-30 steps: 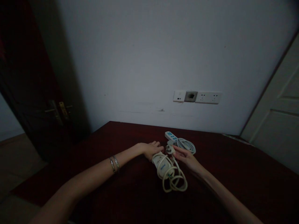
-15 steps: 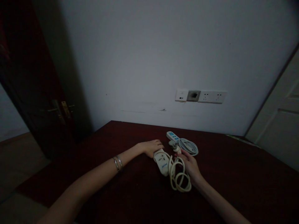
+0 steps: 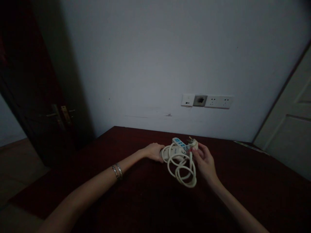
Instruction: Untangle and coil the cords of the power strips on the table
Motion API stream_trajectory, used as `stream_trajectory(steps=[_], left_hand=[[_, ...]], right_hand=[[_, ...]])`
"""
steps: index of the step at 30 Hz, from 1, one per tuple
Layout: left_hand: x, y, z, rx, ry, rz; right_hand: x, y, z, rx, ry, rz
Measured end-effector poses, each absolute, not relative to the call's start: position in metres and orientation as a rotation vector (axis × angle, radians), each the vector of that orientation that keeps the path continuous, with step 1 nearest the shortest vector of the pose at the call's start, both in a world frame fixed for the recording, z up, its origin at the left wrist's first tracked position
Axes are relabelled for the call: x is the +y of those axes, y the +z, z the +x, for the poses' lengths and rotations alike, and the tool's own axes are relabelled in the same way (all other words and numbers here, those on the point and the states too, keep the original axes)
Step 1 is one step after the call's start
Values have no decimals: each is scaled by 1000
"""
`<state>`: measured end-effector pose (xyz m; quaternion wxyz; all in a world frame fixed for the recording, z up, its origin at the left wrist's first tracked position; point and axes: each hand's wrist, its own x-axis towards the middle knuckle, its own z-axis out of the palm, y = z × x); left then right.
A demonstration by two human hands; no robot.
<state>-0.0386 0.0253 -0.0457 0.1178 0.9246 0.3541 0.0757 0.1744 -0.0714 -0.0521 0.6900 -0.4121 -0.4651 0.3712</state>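
Note:
My left hand (image 3: 155, 152) is closed on the left end of a white power strip (image 3: 178, 150), which is partly covered by its own cord. My right hand (image 3: 205, 158) pinches the strip's white plug (image 3: 193, 143) between thumb and fingers, with the metal pins pointing up and left. From the plug a loosely looped white cord (image 3: 184, 181) hangs between both hands. Just behind them lies a second power strip (image 3: 178, 141), white with blue sockets; its coiled grey cord is mostly hidden by my right hand and the plug.
The dark red tabletop (image 3: 136, 194) meets a pale wall, where wall sockets (image 3: 218, 102) sit beside a grey plate (image 3: 200, 100). A dark door (image 3: 31, 97) with a metal handle stands at left, a white panelled door (image 3: 291, 129) at right. A thin flat strip (image 3: 250, 148) lies near the wall.
My right hand has lifted the plug up and to the right, drawing the cord loops along. The white power strip has swung from pointing toward me to lying sideways under the cord.

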Motion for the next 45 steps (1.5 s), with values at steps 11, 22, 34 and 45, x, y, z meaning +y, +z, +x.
stream_trajectory(steps=[11, 22, 34, 45], left_hand=[[22, -36, -38, 1025, 540, 2430], [-5, -5, -41, 426, 213, 2595], [7, -3, -33, 444, -165, 2837], [21, -40, -33, 234, 21, 2615]], right_hand=[[-71, -42, 160, -1078, 776, -853], [-56, -51, 163, -1160, 1154, -958], [-63, -49, 179, -1550, 1171, -861], [-56, -67, 170, -1714, 1077, -890]])
